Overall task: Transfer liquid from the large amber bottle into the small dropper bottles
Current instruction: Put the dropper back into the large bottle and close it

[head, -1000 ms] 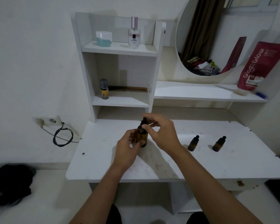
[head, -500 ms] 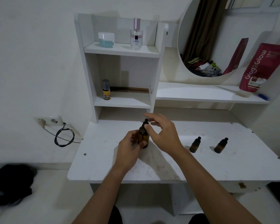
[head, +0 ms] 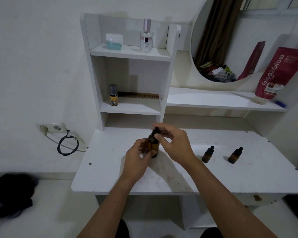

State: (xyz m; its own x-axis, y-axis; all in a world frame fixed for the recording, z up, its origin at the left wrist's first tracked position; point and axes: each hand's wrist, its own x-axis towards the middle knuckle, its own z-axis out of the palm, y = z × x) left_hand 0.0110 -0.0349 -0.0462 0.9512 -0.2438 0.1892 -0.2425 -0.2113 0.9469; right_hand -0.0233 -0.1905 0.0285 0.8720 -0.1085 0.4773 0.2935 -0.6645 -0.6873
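**Gripping the amber bottle at body and cap**

Standing upright on the white table [head: 248,179], the big bottle [head: 152,146] is being held at mid-table, in front of the shelf unit [head: 169,69]. Its amber body is being wrapped by the left hand [head: 136,160], fingers curled round the lower part. Its black dropper cap [head: 156,132] is being pinched by the right hand [head: 175,145], thumb and forefinger closed on it, the other fingers bent above. Whether the cap is being turned cannot be told.

Two small dropper bottles are being left untouched to the right, both capped and upright: the near one [head: 207,154] just beside the right wrist, the far one [head: 235,155] a little further right, apart from it.

On the long shelf a red pouch [head: 280,73] is being leaned against the wall; "Glad2Glow" and "10x" are being shown in white, the finer print being too small to read. On the top shelf a clear perfume bottle [head: 146,37] is carrying a label too blurred to read, beside a white-lidded jar [head: 114,41]. Lower down, a yellow-labelled bottle [head: 113,95] is being kept with a comb [head: 141,95]; its writing is illegible.
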